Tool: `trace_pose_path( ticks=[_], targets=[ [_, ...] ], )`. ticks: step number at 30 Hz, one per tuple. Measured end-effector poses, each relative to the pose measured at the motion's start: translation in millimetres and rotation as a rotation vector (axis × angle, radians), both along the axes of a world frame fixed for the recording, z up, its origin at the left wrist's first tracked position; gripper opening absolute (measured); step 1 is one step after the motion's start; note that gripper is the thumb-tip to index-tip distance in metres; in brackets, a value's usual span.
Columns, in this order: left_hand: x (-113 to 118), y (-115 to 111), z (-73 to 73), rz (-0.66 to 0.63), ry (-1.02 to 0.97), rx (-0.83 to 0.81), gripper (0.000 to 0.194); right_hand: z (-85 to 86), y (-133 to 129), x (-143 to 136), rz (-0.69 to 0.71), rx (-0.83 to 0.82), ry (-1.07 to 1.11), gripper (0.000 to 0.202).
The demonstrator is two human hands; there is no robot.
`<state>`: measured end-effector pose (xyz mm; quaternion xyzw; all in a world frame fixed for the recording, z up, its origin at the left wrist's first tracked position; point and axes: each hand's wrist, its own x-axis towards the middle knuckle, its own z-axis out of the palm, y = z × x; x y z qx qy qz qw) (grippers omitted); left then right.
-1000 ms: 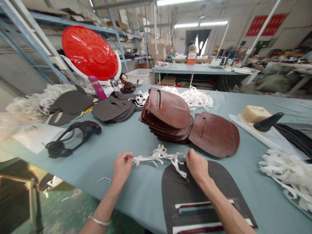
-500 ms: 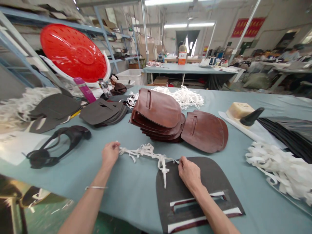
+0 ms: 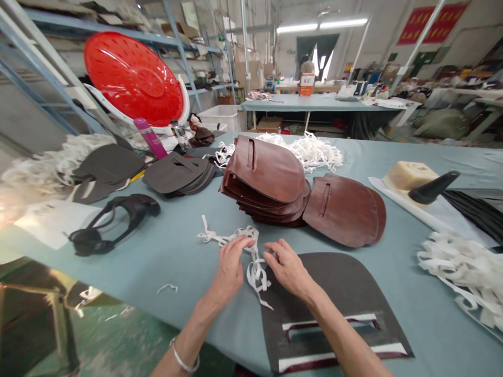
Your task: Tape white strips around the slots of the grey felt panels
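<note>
A tangle of thin white strips lies on the cloth-covered table, its right end touching the edge of a dark grey panel. My left hand is over the middle of the tangle, fingers stretched out and partly covering it. Just right of the strips, my right hand is above the panel's upper left part, its fingers bent but apart with nothing visible between them. The dark grey panel lies flat, rounded at its far end, with a slot and white strips along its near part.
Behind my hands stand a stack of brown leather flaps and further flaps beside it. White strips are heaped at right, near a pale block and a black tapered tool. A black strapped object lies left.
The strip tangle that was stretched between both hands has been let go and lies bunched. My left hand has moved right, close to my right hand. A small white scrap now shows at left.
</note>
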<state>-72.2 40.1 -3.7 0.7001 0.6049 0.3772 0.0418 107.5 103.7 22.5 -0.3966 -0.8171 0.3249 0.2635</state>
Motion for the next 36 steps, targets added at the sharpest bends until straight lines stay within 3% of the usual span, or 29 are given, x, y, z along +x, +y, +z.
trace_pose_path(
  ticks=[3,6,13,16,20,24,27,32,36],
  targets=[
    [4.4,0.1,-13.4,-0.106,0.010,-0.073,0.061,-8.6,-2.5,-1.0,0.045,-0.115,-0.064,0.018],
    [4.3,0.7,-20.1,-0.120,0.006,-0.120,0.061,-15.6,-6.5,-0.6,0.044,-0.174,-0.003,0.019],
    [5.9,1.8,-18.4,-0.100,0.009,-0.146,0.061,-21.0,-10.5,-12.0,0.046,-0.241,0.062,0.021],
    [4.3,2.5,-20.6,-0.108,0.061,-0.157,0.052,-20.2,-13.9,-13.1,0.027,-0.246,0.058,0.019],
    [-8.5,7.1,-28.0,-0.084,0.178,-0.150,0.030,-10.2,-20.5,16.1,-0.003,-0.286,0.098,0.021],
    [-22.0,21.9,-31.0,-0.043,0.253,-0.119,0.021,0.0,-32.8,68.5,-0.035,-0.314,0.060,0.024],
    [-21.8,39.3,-27.7,-0.091,0.269,-0.112,0.018,5.2,-47.2,93.5,-0.050,-0.315,0.026,0.023],
    [-21.1,63.2,-21.7,-0.086,0.307,-0.086,0.022,14.1,-66.1,99.6,-0.050,-0.301,0.064,0.023],
    [-28.8,68.4,-21.8,-0.065,0.348,-0.082,0.027,5.3,-71.5,104.5,-0.074,-0.293,0.030,0.024]
  ],
)
